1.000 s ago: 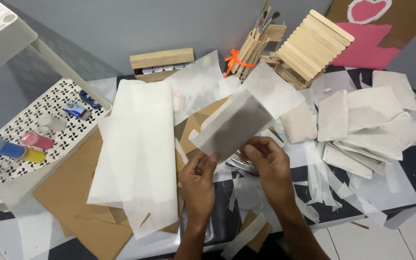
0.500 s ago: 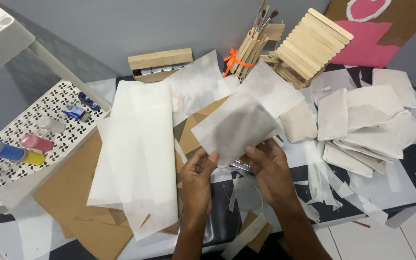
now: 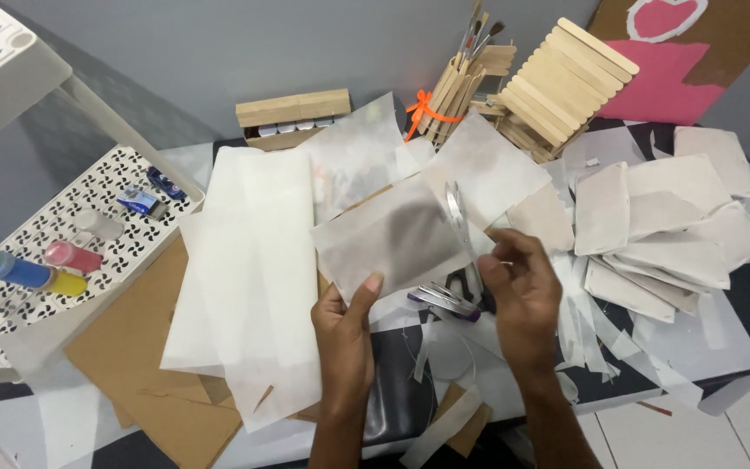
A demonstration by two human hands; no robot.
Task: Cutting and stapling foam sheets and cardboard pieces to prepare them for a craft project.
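- My left hand (image 3: 345, 326) pinches the lower edge of a translucent paper sheet (image 3: 392, 234), thumb on top, fingers beneath, holding it tilted above the worktop (image 3: 722, 347).
- My right hand (image 3: 518, 287) is closed around a pair of scissors (image 3: 457, 217); the blades stand up against the sheet's right edge, the dark handles sit by my palm.
- Risk, as I judge it: the sheet is thin and held at 1 edge only, so it could sag or twist at the blades and the cut would run crooked or tear.
- Risk: my left thumb lies near the blades' line; if the sheet slips, the tips could come toward it.
- Risk: a purple-handled tool (image 3: 444, 301) lies just under my hands among loose paper strips (image 3: 583, 330); strips could catch in the scissors.
- Left of my left hand lies a large white folded sheet (image 3: 253, 287) over brown cardboard (image 3: 123, 347).
- Far left, a perforated white tray (image 3: 10, 295) carries a blue-capped yellow bottle (image 3: 32, 276), a pink bottle (image 3: 71, 256) and small blue tubes (image 3: 154, 195).
- Beyond my hands, a flat wooden box (image 3: 292, 111), then a bundle of craft sticks with brushes tied by an orange ribbon (image 3: 427, 108), and a craft-stick structure (image 3: 557, 82).
- Right of my right hand, a fanned heap of grey-white folded pouches (image 3: 670, 217).
- Far upper right, a brown board with a pink shape (image 3: 661, 74); I cannot tell what it shows.
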